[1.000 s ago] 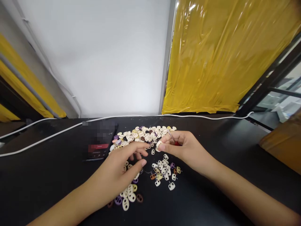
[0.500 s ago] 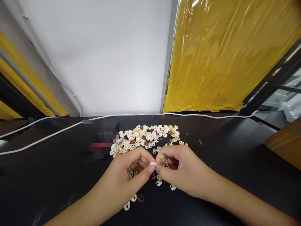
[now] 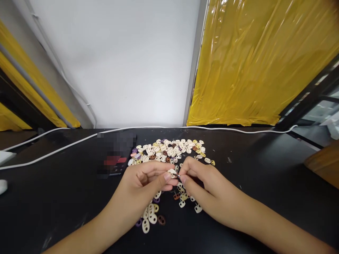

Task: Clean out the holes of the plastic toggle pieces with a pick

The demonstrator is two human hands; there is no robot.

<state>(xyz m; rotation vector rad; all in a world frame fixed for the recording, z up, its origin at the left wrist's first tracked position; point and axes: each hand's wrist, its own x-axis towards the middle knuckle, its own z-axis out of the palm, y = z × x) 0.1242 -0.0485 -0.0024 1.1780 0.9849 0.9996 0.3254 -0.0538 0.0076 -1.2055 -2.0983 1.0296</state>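
My left hand [image 3: 152, 178] pinches a small cream plastic piece with two holes [image 3: 172, 173] between thumb and fingers. My right hand [image 3: 202, 181] is closed on a thin metal-tipped tool [image 3: 177, 175], whose tip touches the piece. The tool's handle is hidden inside the fingers. Behind both hands spreads a pile of similar two-hole pieces [image 3: 173, 151], mostly cream, with some yellow, brown and purple. Below the left hand lies a group of whole oval pieces [image 3: 145, 225]. Smaller loose parts [image 3: 182, 204], some with wire-like bits, lie beneath the right hand.
A blurred dark object with a red patch [image 3: 115, 160] lies left of the pile on the black table [image 3: 66, 197]. A white cable [image 3: 148, 127] runs along the table's back edge. A cardboard box [image 3: 324, 165] stands at the right; a white object [image 3: 3, 186] sits far left.
My right hand has turned the tool so that its tip now meets the piece; its red handle no longer shows. The left fingers have straightened behind the piece. The view has shifted slightly.
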